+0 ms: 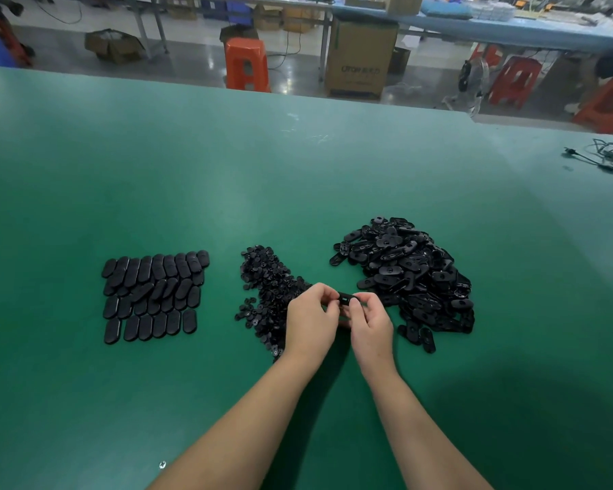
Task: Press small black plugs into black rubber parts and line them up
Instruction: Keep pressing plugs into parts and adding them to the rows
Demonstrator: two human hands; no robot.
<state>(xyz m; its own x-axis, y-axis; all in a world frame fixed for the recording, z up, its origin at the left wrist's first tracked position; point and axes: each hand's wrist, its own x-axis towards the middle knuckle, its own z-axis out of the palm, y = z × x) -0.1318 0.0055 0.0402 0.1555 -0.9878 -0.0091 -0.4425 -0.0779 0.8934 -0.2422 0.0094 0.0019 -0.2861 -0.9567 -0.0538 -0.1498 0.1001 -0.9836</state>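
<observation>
Both my hands meet near centre: left hand (pixel 310 318) and right hand (pixel 368 321) each pinch an end of one oval black rubber part (pixel 345 299), lifted just above the green table mat (pixel 298 178); whether its plug is seated I cannot tell. Done so far: rows of finished black oval parts (pixel 153 295) lined up at left. Left to do, I judge, is most of it: a heap of small black plugs (pixel 266 288) at centre and a large pile of unplugged black rubber parts (pixel 411 274) at right.
</observation>
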